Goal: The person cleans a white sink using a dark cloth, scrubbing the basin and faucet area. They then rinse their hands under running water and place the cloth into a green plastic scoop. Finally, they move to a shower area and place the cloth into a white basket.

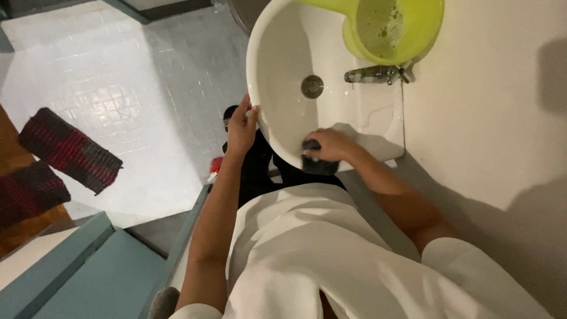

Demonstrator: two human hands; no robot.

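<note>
Gripping the outer rim of a white washbasin [277,65], the left hand [241,129] has its fingers curled over the edge and its thumb on the outside, so its grip is closed on the rim at the basin's left side. The right hand [332,145] lies at the near rim, its grip closed on a dark scrubbing pad [319,164] that is pressed against the basin's near edge (only part of the pad shows from under the fingers, so its exact shape is hard to tell). Both forearms reach out from a white short-sleeved shirt [319,254] that fills the lower middle of the view.

Inside the bowl, a round metal drain [312,86] sits near the centre. At the far rim of the basin a chrome tap [378,74] lies along the flat ledge, and just beyond it a lime-green plastic tub [390,26] rests partly over the bowl's far edge, with some cloudy liquid and specks in its bottom. To the right of the basin stands a plain pale wall [490,118] carrying soft shadows.

Below and to the left, a white tiled floor [136,82] catches a bright patch of light. A red and black checked mat [69,150] lies on it near the left edge, and a pale blue door frame [88,269] crosses the lower left corner.
</note>
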